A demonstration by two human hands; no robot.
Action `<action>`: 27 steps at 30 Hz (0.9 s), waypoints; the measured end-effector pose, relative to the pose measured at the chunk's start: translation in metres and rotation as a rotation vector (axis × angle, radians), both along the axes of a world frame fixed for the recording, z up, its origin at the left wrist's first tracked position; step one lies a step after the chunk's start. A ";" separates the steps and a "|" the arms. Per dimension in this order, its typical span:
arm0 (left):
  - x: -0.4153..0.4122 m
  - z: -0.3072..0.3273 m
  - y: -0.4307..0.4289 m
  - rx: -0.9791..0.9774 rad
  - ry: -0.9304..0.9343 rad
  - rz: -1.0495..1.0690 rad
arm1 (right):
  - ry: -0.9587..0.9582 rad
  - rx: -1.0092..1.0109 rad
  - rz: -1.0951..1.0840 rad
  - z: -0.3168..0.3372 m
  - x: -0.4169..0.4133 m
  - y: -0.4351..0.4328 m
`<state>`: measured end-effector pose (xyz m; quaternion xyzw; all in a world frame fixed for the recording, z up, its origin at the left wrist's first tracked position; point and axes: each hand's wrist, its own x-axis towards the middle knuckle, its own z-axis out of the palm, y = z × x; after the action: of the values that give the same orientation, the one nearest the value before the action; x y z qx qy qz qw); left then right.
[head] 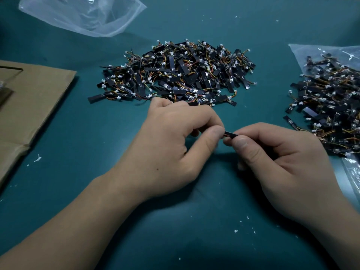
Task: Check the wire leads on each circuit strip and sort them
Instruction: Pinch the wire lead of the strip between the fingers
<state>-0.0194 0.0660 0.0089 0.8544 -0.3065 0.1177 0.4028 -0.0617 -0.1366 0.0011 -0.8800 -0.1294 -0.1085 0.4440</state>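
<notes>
At right, circuit strips (329,100) heap on a clear bag (303,54).

Electronics workbench: heaped circuit strips (175,73), teal mat (175,221).

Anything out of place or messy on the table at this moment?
Mostly tidy. White scraps litter the green mat, and one strip lies by itself, just left of the right pile.
</notes>
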 end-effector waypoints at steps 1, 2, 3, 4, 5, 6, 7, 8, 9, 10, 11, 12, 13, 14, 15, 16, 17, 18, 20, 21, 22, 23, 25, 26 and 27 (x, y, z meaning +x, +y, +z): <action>0.000 -0.001 -0.001 0.001 -0.010 0.012 | 0.002 -0.001 -0.004 0.000 0.000 0.000; 0.000 -0.001 -0.002 0.001 -0.020 0.019 | 0.004 0.002 -0.010 0.000 0.000 0.000; 0.000 -0.001 -0.002 0.001 -0.031 0.022 | 0.009 0.011 -0.013 0.000 -0.001 0.000; 0.000 -0.001 -0.002 0.000 -0.040 0.023 | 0.018 0.025 -0.011 0.000 -0.001 0.000; 0.000 -0.001 -0.002 -0.005 -0.044 0.019 | 0.030 0.044 -0.004 0.001 -0.002 0.000; 0.000 -0.001 -0.002 -0.012 -0.043 0.011 | 0.041 0.059 0.006 0.001 -0.002 0.000; 0.000 0.000 -0.001 -0.018 -0.037 0.001 | 0.044 0.065 0.015 0.001 -0.002 0.000; 0.000 0.000 -0.001 -0.020 -0.029 -0.008 | 0.041 0.062 0.020 0.001 -0.002 0.000; 0.000 0.000 -0.001 -0.016 -0.026 -0.013 | 0.039 0.057 0.024 0.002 -0.002 0.000; 0.000 0.000 -0.001 -0.010 -0.026 -0.014 | 0.038 0.054 0.027 0.002 -0.002 0.000; 0.000 0.001 -0.001 -0.006 -0.028 -0.015 | 0.037 0.053 0.030 0.002 -0.001 0.000; 0.000 0.001 -0.001 -0.006 -0.029 -0.015 | 0.037 0.053 0.032 0.002 -0.001 0.000; 0.000 0.002 0.000 -0.007 -0.027 -0.017 | 0.036 0.053 0.033 0.002 -0.001 0.000; 0.001 0.002 0.000 -0.008 -0.023 -0.020 | 0.035 0.050 0.034 0.002 -0.001 0.000; 0.001 0.002 0.000 -0.006 -0.018 -0.023 | 0.033 0.043 0.034 0.002 -0.001 0.000; 0.001 0.003 0.001 -0.004 -0.012 -0.026 | 0.032 0.036 0.034 0.002 -0.001 0.000; 0.001 0.003 0.001 -0.002 -0.006 -0.028 | 0.032 0.032 0.033 0.003 -0.001 0.001; 0.001 0.003 0.001 -0.002 0.000 -0.031 | 0.034 0.029 0.032 0.003 -0.001 0.001; 0.001 0.004 0.001 -0.010 0.009 -0.038 | 0.032 0.020 0.029 0.004 -0.001 0.001; 0.001 0.004 0.001 -0.015 0.011 -0.040 | 0.029 0.016 0.028 0.004 -0.001 0.002; 0.000 0.004 0.001 -0.018 0.009 -0.042 | 0.027 0.013 0.027 0.004 -0.001 0.002; 0.000 0.004 0.001 -0.018 0.003 -0.041 | 0.025 0.007 0.026 0.004 -0.001 0.002; 0.000 0.003 0.001 -0.013 -0.010 -0.026 | 0.027 -0.011 0.015 0.004 -0.002 0.002; 0.001 0.003 0.001 -0.012 -0.012 -0.017 | 0.025 -0.018 0.007 0.003 -0.002 0.002; 0.001 0.003 0.001 -0.014 -0.010 -0.014 | 0.022 -0.022 0.001 0.003 -0.002 0.002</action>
<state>-0.0187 0.0666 0.0122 0.8489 -0.3134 0.1213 0.4080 -0.0632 -0.1345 0.0045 -0.8858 -0.1261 -0.0972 0.4359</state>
